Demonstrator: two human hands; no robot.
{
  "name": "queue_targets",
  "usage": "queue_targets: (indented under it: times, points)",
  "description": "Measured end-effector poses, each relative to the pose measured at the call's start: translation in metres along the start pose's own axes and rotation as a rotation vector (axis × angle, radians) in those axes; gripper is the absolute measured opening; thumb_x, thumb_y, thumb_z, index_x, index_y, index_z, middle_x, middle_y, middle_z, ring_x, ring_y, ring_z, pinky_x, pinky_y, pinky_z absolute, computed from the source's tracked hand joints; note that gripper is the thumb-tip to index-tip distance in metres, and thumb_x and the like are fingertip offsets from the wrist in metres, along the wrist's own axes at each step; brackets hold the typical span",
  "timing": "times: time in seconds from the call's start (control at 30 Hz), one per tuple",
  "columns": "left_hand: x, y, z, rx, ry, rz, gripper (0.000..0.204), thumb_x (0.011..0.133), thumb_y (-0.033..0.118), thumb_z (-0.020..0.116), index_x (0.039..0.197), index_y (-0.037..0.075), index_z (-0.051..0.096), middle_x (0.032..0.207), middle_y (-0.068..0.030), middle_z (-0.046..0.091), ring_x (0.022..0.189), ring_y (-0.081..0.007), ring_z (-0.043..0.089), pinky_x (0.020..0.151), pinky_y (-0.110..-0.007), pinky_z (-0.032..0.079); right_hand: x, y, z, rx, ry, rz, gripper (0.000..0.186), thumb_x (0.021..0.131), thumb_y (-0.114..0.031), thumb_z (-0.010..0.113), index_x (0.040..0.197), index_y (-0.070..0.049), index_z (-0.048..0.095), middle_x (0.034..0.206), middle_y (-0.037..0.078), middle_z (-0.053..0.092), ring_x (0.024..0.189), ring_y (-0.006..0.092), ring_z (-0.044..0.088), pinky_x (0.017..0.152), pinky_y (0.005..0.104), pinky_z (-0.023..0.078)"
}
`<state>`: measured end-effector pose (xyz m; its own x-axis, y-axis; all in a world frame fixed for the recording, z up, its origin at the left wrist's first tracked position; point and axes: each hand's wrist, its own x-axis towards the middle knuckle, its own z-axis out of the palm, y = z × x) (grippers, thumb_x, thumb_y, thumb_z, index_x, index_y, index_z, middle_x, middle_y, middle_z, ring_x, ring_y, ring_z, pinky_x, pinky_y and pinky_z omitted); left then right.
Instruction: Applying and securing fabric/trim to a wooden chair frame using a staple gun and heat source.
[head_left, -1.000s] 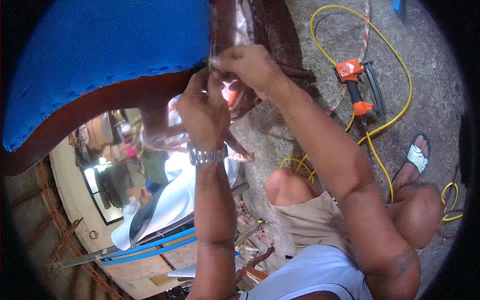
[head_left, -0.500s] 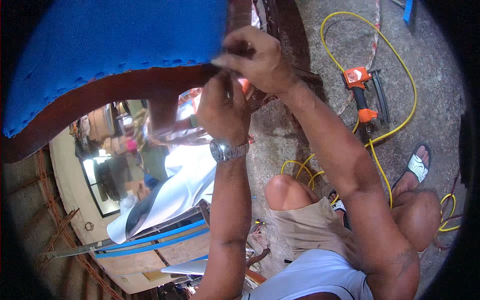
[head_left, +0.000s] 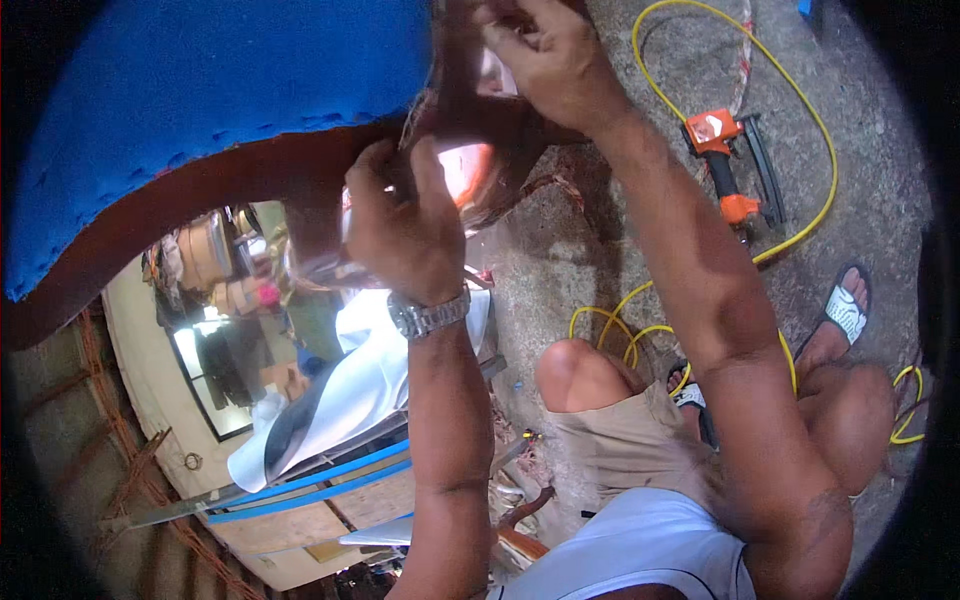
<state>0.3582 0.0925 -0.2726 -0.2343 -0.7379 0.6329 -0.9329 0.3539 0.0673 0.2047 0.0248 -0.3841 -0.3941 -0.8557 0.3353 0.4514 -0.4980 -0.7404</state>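
A blue upholstered furniture piece (head_left: pixel 230 70) with a dark brown wooden frame (head_left: pixel 230 170) fills the upper left. A thin, pale strand (head_left: pixel 414 120) lies along the right edge of the blue fabric, where the frame meets it. My left hand (head_left: pixel 405 225), wearing a metal watch, is below that corner with thumb and finger closed at the lower end of the strand. My right hand (head_left: pixel 555 75) is higher and to the right, fingers curled and pinched beside the brown frame; what they hold is too blurred to make out.
An orange and black pneumatic staple gun (head_left: pixel 720 160) lies on the concrete floor (head_left: pixel 870 180) at right with a looped yellow hose (head_left: pixel 830 140). My bent legs are at lower right. A white sheet (head_left: pixel 360 350), blue-edged boards (head_left: pixel 310 490) and assorted clutter occupy the lower left.
My right hand has risen up and away from my left hand, opening a gap where the strand now shows. My left hand has shifted left from half a second ago.
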Motion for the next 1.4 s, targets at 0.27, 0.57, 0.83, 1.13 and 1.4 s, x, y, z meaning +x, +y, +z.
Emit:
queue_targets:
  times: [0.27, 0.57, 0.83, 1.13, 1.4]
  points:
    - [-0.006, 0.005, -0.014, -0.035, -0.045, -0.045, 0.033, 0.091, 0.013, 0.081, 0.115, -0.002, 0.065, 0.106, -0.0158, 0.075, 0.091, -0.0167, 0.073, 0.077, -0.029, 0.058, -0.024, -0.003, 0.026, -0.282, 0.058, -0.38, 0.03, 0.082, -0.019, 0.081, 0.111, -0.017, 0.075, 0.098, 0.01, 0.07, 0.097, 0.0291, 0.069, 0.089, 0.0411, 0.056]
    - [-0.013, -0.001, -0.002, 0.141, -0.163, -0.067, 0.05, 0.089, 0.015, 0.083, 0.129, -0.002, 0.057, 0.119, -0.0173, 0.069, 0.104, -0.021, 0.069, 0.088, -0.033, 0.058, -0.033, 0.004, -0.009, -0.143, 0.243, -0.147, 0.053, 0.083, -0.012, 0.081, 0.133, -0.009, 0.063, 0.109, 0.011, 0.066, 0.093, 0.0244, 0.067, 0.086, 0.0377, 0.055]
    - [-0.005, -0.012, -0.073, -0.03, 0.03, 0.267, 0.049, 0.089, 0.017, 0.081, 0.13, 0.001, 0.06, 0.124, -0.0192, 0.069, 0.085, -0.0183, 0.068, 0.068, -0.03, 0.055, -0.13, 0.049, -0.03, -0.454, 0.204, 0.32, 0.045, 0.089, -0.012, 0.071, 0.131, -0.002, 0.059, 0.113, 0.018, 0.067, 0.105, 0.0365, 0.066, 0.091, 0.046, 0.053]
    - [0.048, -0.14, -0.154, -0.276, -0.27, -0.362, 0.053, 0.106, 0.043, 0.048, 0.135, 0.002, 0.063, 0.134, -0.0176, 0.063, 0.121, -0.0293, 0.062, 0.104, -0.041, 0.048, -0.096, -0.028, -0.072, -0.822, -0.048, 0.133, 0.04, 0.093, -0.019, 0.072, 0.128, -0.003, 0.062, 0.115, 0.016, 0.068, 0.106, 0.0295, 0.067, 0.09, 0.0398, 0.054]
    - [-0.011, -0.132, -0.17, -0.46, 0.366, -0.19, 0.035, 0.102, 0.009, 0.046, 0.131, -0.004, 0.059, 0.133, -0.0207, 0.062, 0.121, -0.0322, 0.06, 0.111, -0.044, 0.043, -0.025, -0.218, 0.115, -0.885, -0.597, -0.692, 0.041, 0.085, -0.007, 0.071, 0.126, -0.007, 0.065, 0.121, 0.014, 0.066, 0.118, 0.0343, 0.062, 0.096, 0.0435, 0.052]
